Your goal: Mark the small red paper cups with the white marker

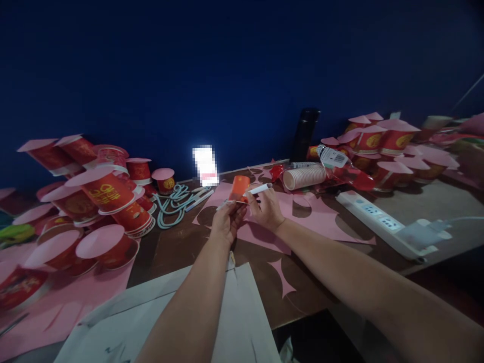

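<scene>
My left hand is closed around the lower part of an orange-red paper cup, its rim end down near the fingers. My right hand pinches a white pen, with one end close against the cup's side. Beneath both hands lies a pink paper sheet with round pieces cut out of it. A narrow pink offcut rests nearer to me on the brown table.
Red cups topped with pink discs are piled at left and right. Behind my hands are a stack of white cups, a plastic bottle, a black flask, a coiled cord and a lit screen. A power strip lies right.
</scene>
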Action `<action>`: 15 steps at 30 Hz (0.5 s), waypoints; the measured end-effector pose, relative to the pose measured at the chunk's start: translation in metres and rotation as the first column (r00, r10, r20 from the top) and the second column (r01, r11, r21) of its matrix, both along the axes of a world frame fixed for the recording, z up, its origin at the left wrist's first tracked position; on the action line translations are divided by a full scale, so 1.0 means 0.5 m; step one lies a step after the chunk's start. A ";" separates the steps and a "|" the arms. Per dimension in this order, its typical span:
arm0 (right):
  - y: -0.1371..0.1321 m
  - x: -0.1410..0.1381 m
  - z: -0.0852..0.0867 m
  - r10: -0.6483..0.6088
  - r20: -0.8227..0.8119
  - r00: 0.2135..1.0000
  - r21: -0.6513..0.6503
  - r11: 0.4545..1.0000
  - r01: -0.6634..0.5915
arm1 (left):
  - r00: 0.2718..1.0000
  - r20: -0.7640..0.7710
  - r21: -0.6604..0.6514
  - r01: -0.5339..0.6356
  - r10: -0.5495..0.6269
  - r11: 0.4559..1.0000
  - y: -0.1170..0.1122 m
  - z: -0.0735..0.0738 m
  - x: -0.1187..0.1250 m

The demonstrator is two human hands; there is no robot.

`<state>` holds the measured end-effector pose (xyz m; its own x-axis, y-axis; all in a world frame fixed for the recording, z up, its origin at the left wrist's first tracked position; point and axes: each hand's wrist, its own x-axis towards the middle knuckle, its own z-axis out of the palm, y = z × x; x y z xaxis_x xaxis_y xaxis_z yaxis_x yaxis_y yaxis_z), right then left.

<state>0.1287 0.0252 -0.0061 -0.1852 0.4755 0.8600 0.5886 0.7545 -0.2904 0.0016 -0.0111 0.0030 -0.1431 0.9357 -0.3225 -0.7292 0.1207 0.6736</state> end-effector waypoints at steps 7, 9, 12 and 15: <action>0.001 -0.001 -0.005 -0.021 0.019 1.000 0.021 1.000 0.021 | 1.000 0.020 -0.008 -0.009 0.009 1.000 -0.001 0.001 0.000; 0.001 -0.001 -0.004 -0.015 0.032 0.999 0.007 1.000 0.014 | 1.000 0.018 -0.006 -0.021 0.021 1.000 -0.001 0.001 0.000; -0.001 0.000 -0.001 -0.002 0.036 0.999 -0.005 1.000 0.002 | 1.000 0.014 -0.007 -0.028 0.028 1.000 -0.001 0.002 0.001; -0.004 -0.001 0.001 0.012 0.047 0.999 -0.007 1.000 -0.012 | 0.999 0.015 -0.017 -0.030 0.031 0.999 0.000 0.003 0.001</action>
<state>0.1284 0.0234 -0.0054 -0.2307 0.4789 0.8470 0.5925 0.7596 -0.2681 0.0019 -0.0111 0.0043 -0.1664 0.9255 -0.3403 -0.7428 0.1093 0.6605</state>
